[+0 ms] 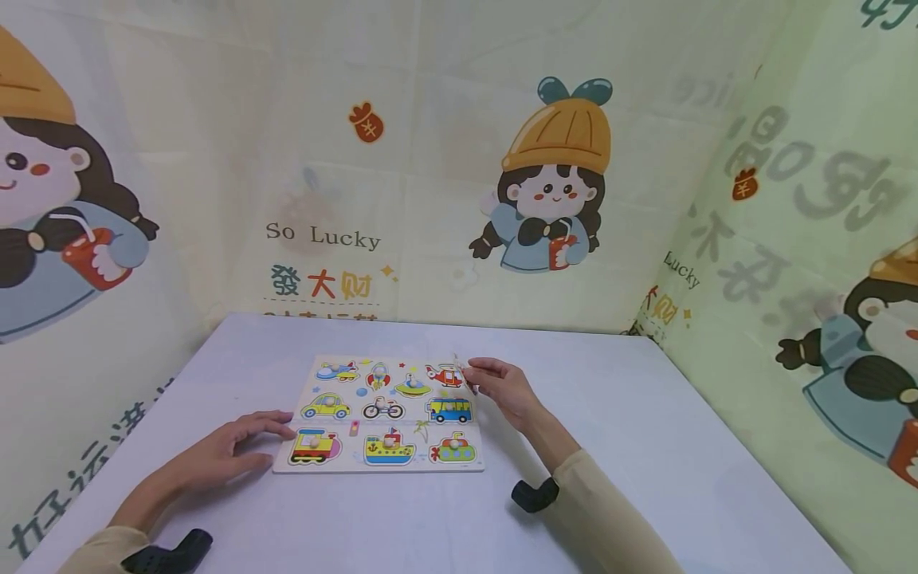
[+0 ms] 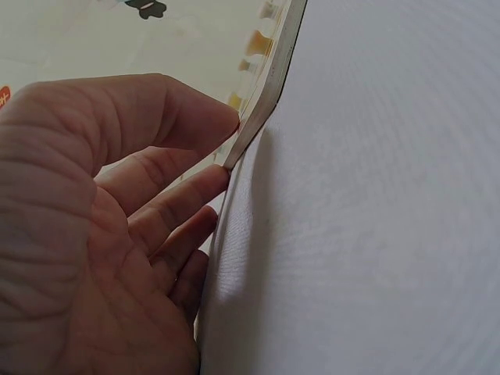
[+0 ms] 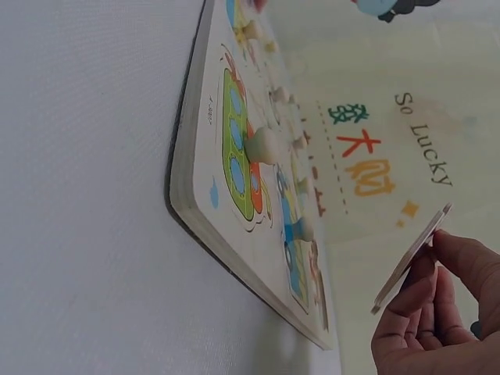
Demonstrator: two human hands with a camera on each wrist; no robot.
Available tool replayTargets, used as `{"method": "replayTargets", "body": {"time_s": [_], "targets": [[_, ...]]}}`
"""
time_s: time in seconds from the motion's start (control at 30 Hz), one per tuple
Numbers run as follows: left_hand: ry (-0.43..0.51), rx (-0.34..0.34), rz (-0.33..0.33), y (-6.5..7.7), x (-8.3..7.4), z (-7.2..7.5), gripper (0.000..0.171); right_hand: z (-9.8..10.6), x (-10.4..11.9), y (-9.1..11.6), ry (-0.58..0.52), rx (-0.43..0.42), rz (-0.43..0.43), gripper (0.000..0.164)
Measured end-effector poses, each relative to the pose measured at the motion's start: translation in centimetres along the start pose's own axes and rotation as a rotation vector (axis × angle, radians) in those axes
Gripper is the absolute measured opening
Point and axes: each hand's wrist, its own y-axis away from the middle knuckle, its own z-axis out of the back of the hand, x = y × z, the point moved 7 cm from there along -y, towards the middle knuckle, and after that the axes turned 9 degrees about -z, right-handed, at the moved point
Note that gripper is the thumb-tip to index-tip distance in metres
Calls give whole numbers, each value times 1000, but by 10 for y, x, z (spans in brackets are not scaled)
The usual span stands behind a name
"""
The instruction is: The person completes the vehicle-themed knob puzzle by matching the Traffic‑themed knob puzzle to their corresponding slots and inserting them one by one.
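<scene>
A wooden knob puzzle board [image 1: 351, 461] with vehicle pictures lies flat on the white table. At its left edge my left hand [image 1: 222, 454] rests with loosely bent fingers; the left wrist view has thumb and fingertips touching the board's side. Above the upper right corner, my right hand [image 1: 505, 391] pinches a thin wooden puzzle piece [image 3: 410, 262] between thumb and fingers. That piece is tilted nearly edge-on, so its picture is hidden. Close to it is the red helicopter picture [image 1: 446, 375]. Below are the bus [image 1: 449, 410] and the green submarine [image 1: 453, 450], each with a knob.
White cloth covers the table [image 1: 380, 526]. Printed fabric walls [image 1: 430, 183] stand behind it and at both sides. Black straps [image 1: 534, 496] sit at both wrists.
</scene>
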Motion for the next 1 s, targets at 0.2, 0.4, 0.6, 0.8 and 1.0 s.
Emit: {"method": "replayTargets", "body": {"time_s": [0.2, 0.4, 0.6, 0.8, 1.0], "targets": [[21, 1, -17, 0, -1, 0, 30, -7, 3, -5, 33, 1, 21, 42], [-1, -7, -24, 1, 0, 0, 30, -10, 6, -8, 114, -42, 41, 37], [22, -8, -19, 1, -1, 1, 30, -14, 8, -13, 197, -58, 45, 38], [19, -7, -26, 1, -3, 1, 29, -18, 14, -21, 287, -75, 70, 29], [22, -3, -14, 0, -1, 1, 29, -23, 18, -28, 363, -85, 97, 27]]}}
